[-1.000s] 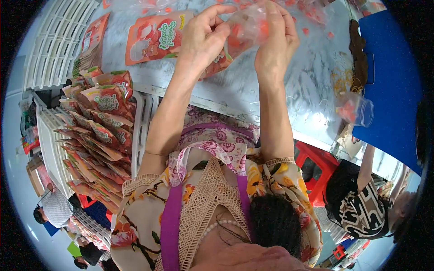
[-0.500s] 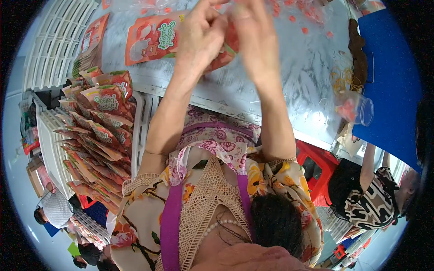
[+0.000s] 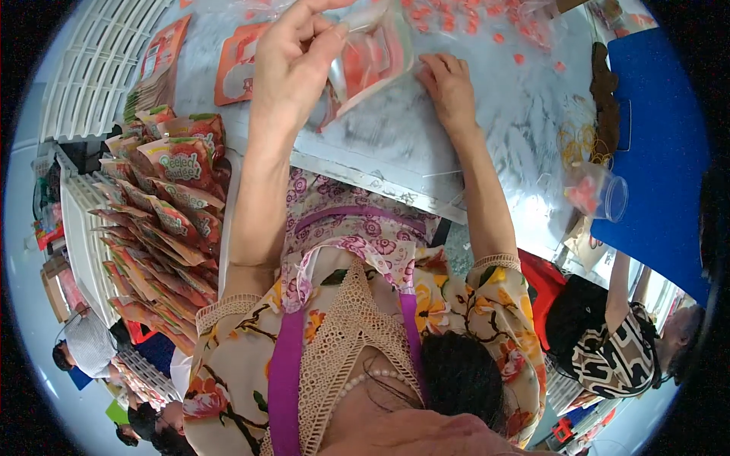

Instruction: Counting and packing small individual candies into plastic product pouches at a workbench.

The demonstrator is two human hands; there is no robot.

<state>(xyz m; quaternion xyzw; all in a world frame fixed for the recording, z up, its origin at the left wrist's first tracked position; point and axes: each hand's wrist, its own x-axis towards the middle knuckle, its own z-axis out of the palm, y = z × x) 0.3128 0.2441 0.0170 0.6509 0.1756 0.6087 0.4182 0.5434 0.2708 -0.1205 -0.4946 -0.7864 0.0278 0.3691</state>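
Pinched at its top edge by my left hand point(image 3: 293, 76) is a red pouch point(image 3: 372, 64) with a clear side, tilted above the table, red and pink pieces showing through. Its upper end runs out of the picture. My right hand point(image 3: 450, 95) is just right of the pouch, fingers loosely bent and apart over the tabletop point(image 3: 426, 152), with nothing visible in them. Another flat red pouch point(image 3: 236, 68) lies left of my left wrist, partly covered by it. Small red candies point(image 3: 456, 19) are scattered beyond my right hand.
A white crate point(image 3: 84, 220) at left holds rows of filled pouches point(image 3: 179, 163). A stack of flat pouches point(image 3: 160, 64) lies near a white slatted basket point(image 3: 99, 61). Rubber bands point(image 3: 585, 144), a clear plastic cup point(image 3: 604, 194) and a blue panel point(image 3: 661, 152) are at right. Other people work nearby.
My hands have moved apart. The left now holds the pouch turned with its clear side showing, while the right has come down toward the table on the right.
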